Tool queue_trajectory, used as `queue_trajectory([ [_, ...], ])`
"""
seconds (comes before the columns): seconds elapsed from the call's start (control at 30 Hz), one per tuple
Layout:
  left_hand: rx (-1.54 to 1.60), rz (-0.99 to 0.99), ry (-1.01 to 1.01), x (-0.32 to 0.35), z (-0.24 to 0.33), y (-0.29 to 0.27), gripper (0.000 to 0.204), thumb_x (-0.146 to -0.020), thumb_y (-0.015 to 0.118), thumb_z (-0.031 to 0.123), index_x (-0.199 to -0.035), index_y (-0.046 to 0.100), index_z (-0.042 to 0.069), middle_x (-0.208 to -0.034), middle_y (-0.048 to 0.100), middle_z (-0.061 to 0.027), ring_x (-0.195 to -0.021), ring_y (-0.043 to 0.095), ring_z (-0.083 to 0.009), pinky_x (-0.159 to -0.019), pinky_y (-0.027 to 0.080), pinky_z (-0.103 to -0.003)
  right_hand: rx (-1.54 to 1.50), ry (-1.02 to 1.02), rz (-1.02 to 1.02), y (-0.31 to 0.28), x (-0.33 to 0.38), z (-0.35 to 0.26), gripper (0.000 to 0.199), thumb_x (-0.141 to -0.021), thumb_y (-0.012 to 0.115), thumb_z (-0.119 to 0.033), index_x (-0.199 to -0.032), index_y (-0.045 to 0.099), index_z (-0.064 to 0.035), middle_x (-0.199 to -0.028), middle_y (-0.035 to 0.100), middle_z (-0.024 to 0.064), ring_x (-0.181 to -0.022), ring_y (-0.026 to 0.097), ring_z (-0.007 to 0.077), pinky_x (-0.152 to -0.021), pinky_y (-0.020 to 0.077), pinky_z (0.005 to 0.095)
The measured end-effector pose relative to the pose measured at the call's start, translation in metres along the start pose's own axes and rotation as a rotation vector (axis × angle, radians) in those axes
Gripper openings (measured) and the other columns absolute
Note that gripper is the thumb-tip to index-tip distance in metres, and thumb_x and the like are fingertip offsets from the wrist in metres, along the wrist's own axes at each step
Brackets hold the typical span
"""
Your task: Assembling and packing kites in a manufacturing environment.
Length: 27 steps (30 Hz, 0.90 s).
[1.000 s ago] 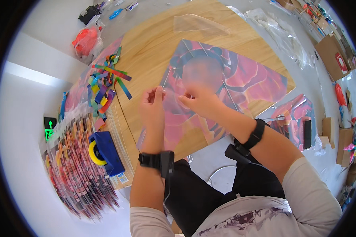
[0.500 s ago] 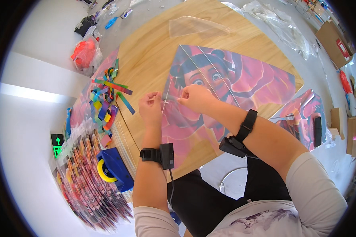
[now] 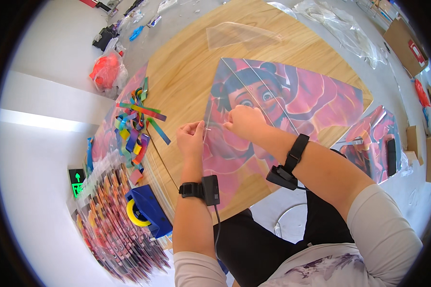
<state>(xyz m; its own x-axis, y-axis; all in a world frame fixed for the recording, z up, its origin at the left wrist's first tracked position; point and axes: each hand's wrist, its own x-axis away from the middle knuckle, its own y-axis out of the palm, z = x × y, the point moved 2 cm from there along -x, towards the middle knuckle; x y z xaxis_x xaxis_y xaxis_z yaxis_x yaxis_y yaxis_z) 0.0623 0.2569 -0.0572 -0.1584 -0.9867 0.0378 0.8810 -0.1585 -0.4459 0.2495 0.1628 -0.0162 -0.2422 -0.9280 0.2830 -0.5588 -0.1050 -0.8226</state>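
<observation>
A kite (image 3: 321, 100) printed with a pink and purple cartoon figure lies on the wooden table, thin pale rods (image 3: 266, 88) running across it. By its left edge my left hand (image 3: 191, 137) is closed in a pinch, close to a small white piece (image 3: 207, 128) at the edge rod. My right hand (image 3: 245, 122) hovers over the printed face, fingers curled together. A faint clear strip (image 3: 216, 126), seemingly tape, spans the gap between my two hands. The right fingertips are partly hidden behind the hand.
Rainbow ribbons (image 3: 141, 115) lie in a heap on the left. Nearer stands a blue tape dispenser (image 3: 155, 210) with a yellow roll, beside stacked printed packs (image 3: 119, 225). A clear plastic sheet (image 3: 244, 34) rests at the table's far side. Another printed sheet (image 3: 368, 138) is at right.
The whole view has shifted slightly, with table and kite appearing lower and further right. My left hand has come closer to the kite's left edge; both hands stay closed.
</observation>
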Motion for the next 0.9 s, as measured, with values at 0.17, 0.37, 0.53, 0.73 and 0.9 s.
queue_trajectory([
  [0.17, -0.013, -0.004, 0.052, 0.002, 0.001, 0.004, 0.024, -0.086, 0.079, 0.021, -0.091, 0.078, -0.002, -0.112, 0.058, -0.0087, -0.087, 0.065, -0.0166, -0.073, 0.055, -0.029, 0.023, 0.002, 0.001, 0.001, 0.002, 0.001, 0.034, -0.090, 0.070, -0.044, -0.096, 0.077, -0.0122, -0.100, 0.071, 0.0074, -0.101, 0.069, 0.0263, -0.082, 0.0491, 0.0420],
  [0.37, -0.121, 0.017, 0.119, 0.008, 0.011, 0.003, 0.022, -0.085, 0.079, 0.021, -0.090, 0.078, -0.001, -0.111, 0.060, -0.0103, -0.093, 0.065, -0.0193, -0.078, 0.055, -0.032, 0.057, -0.023, 0.064, 0.004, 0.005, 0.001, 0.034, -0.088, 0.072, -0.043, -0.099, 0.077, -0.0118, -0.102, 0.070, 0.0065, -0.102, 0.068, 0.0259, -0.084, 0.0485, 0.0421],
  [0.53, -0.114, 0.020, 0.125, 0.006, 0.009, 0.003, 0.023, -0.084, 0.080, 0.021, -0.089, 0.079, -0.001, -0.109, 0.062, -0.0107, -0.094, 0.066, -0.0202, -0.079, 0.054, -0.032, 0.076, -0.011, 0.045, 0.001, 0.004, -0.001, 0.035, -0.087, 0.073, -0.043, -0.102, 0.076, -0.0122, -0.105, 0.069, 0.0064, -0.104, 0.067, 0.0257, -0.086, 0.0476, 0.0418],
  [0.73, -0.112, 0.041, 0.134, 0.005, 0.005, 0.003, 0.024, -0.084, 0.080, 0.022, -0.088, 0.079, -0.001, -0.109, 0.062, -0.0105, -0.090, 0.067, -0.0196, -0.078, 0.054, -0.032, 0.049, -0.007, 0.024, 0.001, 0.004, -0.003, 0.035, -0.086, 0.073, -0.043, -0.102, 0.076, -0.0124, -0.106, 0.069, 0.0064, -0.104, 0.067, 0.0257, -0.086, 0.0479, 0.0417],
  [0.9, -0.153, 0.038, 0.119, 0.011, 0.014, 0.010, 0.021, -0.085, 0.080, 0.020, -0.089, 0.077, -0.001, -0.107, 0.060, -0.0101, -0.086, 0.067, -0.0193, -0.078, 0.055, -0.031, 0.087, 0.013, 0.030, 0.002, 0.003, 0.001, 0.034, -0.086, 0.074, -0.043, -0.101, 0.076, -0.0127, -0.104, 0.071, 0.0061, -0.102, 0.069, 0.0257, -0.085, 0.0477, 0.0411],
])
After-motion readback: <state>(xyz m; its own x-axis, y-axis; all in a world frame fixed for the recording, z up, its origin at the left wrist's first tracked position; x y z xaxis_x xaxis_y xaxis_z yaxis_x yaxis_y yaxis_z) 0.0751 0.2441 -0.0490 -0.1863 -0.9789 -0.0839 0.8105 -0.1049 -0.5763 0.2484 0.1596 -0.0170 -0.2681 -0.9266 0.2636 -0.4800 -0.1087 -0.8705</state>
